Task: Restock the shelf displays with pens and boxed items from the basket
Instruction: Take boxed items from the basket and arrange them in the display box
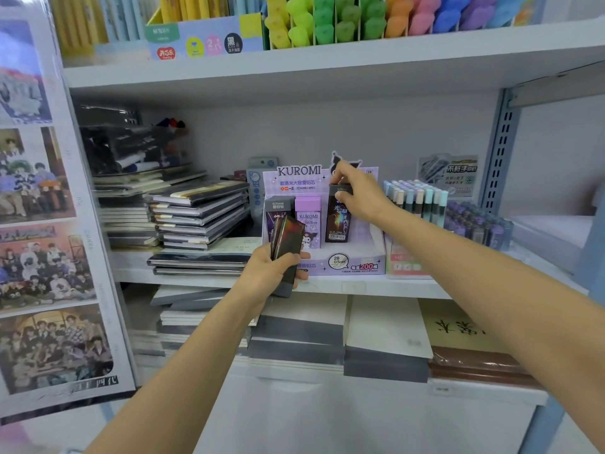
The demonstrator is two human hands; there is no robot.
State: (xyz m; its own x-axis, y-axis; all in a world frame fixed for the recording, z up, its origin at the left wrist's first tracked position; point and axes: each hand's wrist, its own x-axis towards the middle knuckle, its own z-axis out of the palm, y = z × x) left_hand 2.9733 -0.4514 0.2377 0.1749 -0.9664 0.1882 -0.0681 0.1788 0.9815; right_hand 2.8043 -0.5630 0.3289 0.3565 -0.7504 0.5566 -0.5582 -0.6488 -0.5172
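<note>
our right hand (355, 194) pinched a dark box (337, 224) upright in the kuromi display (347, 264); at its seven o'clock, our left hand (266, 273) gripped spare boxes (289, 235).

Only two arms of the person showed. The left forearm (183, 365) was uncovered along its whole visible length, slim and smooth, and widened toward the lower edge of the view. The right forearm (474, 273) was uncovered too and looked thicker near the right edge, where the wide lens stretched it. The left hand (271, 270) and the right hand (357, 191) were bare, with slender fingers. The nails were too blurred to make out. Clothing higher up the arms lay out of view.
</note>
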